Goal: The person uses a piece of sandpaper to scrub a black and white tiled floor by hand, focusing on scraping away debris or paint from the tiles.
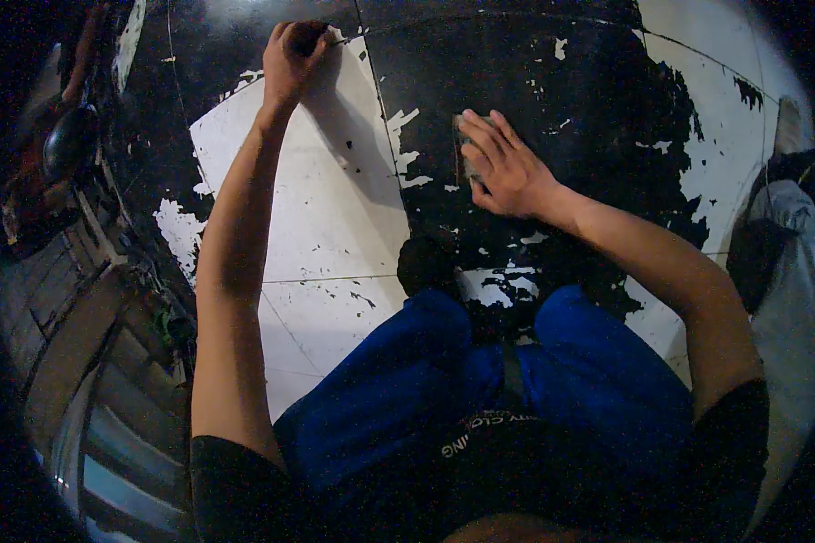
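At the upper left, my left hand [288, 65] is closed around a dark reddish-brown, rounded lump [307, 38] whose kind I cannot make out. It sits where the black coating meets a white patch of the floor. My right hand [514, 177] presses down, fingers curled over a flat grey-brown pad [466, 168] lying on the black part of the floor. Most of the pad is hidden under the palm and fingers. Both arms reach forward, with the left farther out than the right.
Peeling black coating [598, 172] covers much of the white tiled floor [326, 208]. My knees in blue trousers [389, 362] are close below the hands, with a dark shoe [426, 264] between. Dim clutter [72, 145] lines the left side; a pale grey bag-like thing [792, 235] stands at right.
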{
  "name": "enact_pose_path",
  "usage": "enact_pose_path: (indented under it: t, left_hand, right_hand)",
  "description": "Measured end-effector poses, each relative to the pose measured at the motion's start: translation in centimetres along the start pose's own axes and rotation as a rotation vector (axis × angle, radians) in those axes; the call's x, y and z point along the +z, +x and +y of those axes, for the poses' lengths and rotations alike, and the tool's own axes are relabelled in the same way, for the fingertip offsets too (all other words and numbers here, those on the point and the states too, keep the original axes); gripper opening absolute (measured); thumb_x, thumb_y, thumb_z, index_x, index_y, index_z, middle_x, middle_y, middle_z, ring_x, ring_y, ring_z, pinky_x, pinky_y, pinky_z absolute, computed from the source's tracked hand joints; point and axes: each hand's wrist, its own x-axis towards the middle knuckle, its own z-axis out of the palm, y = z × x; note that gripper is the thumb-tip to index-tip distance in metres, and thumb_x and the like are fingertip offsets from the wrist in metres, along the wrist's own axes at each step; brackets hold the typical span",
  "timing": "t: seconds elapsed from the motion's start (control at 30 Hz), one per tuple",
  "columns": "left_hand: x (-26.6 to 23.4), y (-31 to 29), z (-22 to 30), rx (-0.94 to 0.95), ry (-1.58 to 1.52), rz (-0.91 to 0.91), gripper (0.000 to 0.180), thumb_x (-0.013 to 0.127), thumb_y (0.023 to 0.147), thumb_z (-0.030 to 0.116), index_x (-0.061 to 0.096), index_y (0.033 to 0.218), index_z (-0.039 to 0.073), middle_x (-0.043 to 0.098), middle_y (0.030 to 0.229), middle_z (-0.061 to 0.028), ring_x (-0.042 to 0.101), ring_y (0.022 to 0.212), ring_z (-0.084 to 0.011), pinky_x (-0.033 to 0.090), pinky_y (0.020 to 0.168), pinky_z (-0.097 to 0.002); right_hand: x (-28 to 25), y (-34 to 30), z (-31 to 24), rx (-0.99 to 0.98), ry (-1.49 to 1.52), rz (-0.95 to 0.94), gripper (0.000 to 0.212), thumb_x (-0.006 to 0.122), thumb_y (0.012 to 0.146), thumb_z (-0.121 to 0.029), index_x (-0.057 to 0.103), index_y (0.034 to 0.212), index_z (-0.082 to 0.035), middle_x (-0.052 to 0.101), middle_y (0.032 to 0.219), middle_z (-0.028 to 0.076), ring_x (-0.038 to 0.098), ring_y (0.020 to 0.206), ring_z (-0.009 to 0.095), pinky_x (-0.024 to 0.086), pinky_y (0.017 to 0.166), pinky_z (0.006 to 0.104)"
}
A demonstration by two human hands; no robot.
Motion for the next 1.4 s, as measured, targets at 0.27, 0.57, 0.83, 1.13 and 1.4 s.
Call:
enact_pose_path:
  t: [0.27, 0.57, 0.83, 1.13, 1.4]
  left_hand:
    - [0.0, 0.3, -0.4, 0.097, 0.151, 0.044, 0.027, 0.077, 0.090, 0.023, 0.073, 0.112, 0.007, 0.071, 0.109, -0.0127, 0.069, 0.105, -0.0311, 0.055, 0.093, -0.0393]
    - [-1.4, 0.5, -1.3, 0.120, 0.024, -0.012, 0.033, 0.082, 0.088, 0.031, 0.074, 0.107, 0.005, 0.071, 0.107, -0.0143, 0.070, 0.098, -0.0328, 0.056, 0.086, -0.0398]
    - [-1.8, 1.0, -1.0, 0.046, -0.030, -0.085, 0.028, 0.077, 0.092, 0.029, 0.076, 0.112, 0.010, 0.074, 0.113, -0.0109, 0.068, 0.106, -0.0310, 0.054, 0.095, -0.0397]
    - [-1.4, 0.6, -0.7, 0.116, 0.100, -0.059, 0.022, 0.072, 0.093, 0.025, 0.077, 0.111, 0.013, 0.073, 0.114, -0.0100, 0.069, 0.104, -0.0316, 0.056, 0.092, -0.0392]
    - [-1.5, 1.6, -2.0, 0.125, 0.173, -0.056, 0.022, 0.075, 0.091, 0.024, 0.076, 0.108, 0.010, 0.074, 0.106, -0.0109, 0.069, 0.104, -0.0319, 0.057, 0.089, -0.0411]
  right_hand:
    - [0.1, 0.0, 0.1, 0.009, 0.019, 0.024, 0.052, 0.072, 0.079, -0.023, 0.057, 0.122, 0.003, 0.045, 0.152, 0.026, 0.036, 0.149, 0.041, 0.022, 0.126, 0.0571]
    - [-0.1, 0.0, -0.2, 0.017, -0.031, -0.012, 0.053, 0.071, 0.081, -0.026, 0.057, 0.124, 0.002, 0.044, 0.153, 0.025, 0.032, 0.151, 0.040, 0.020, 0.127, 0.0568]
    - [0.2, -0.1, -0.1, 0.029, -0.052, -0.053, 0.055, 0.069, 0.084, -0.029, 0.057, 0.126, 0.003, 0.042, 0.156, 0.024, 0.031, 0.152, 0.039, 0.018, 0.127, 0.0559]
    - [0.2, -0.1, -0.2, 0.027, -0.037, -0.037, 0.056, 0.070, 0.083, -0.029, 0.057, 0.127, 0.003, 0.042, 0.155, 0.024, 0.030, 0.153, 0.038, 0.016, 0.128, 0.0549]
    - [0.2, 0.3, -0.1, 0.023, -0.023, -0.018, 0.056, 0.071, 0.080, -0.028, 0.058, 0.126, 0.003, 0.043, 0.154, 0.025, 0.032, 0.152, 0.039, 0.018, 0.128, 0.0552]
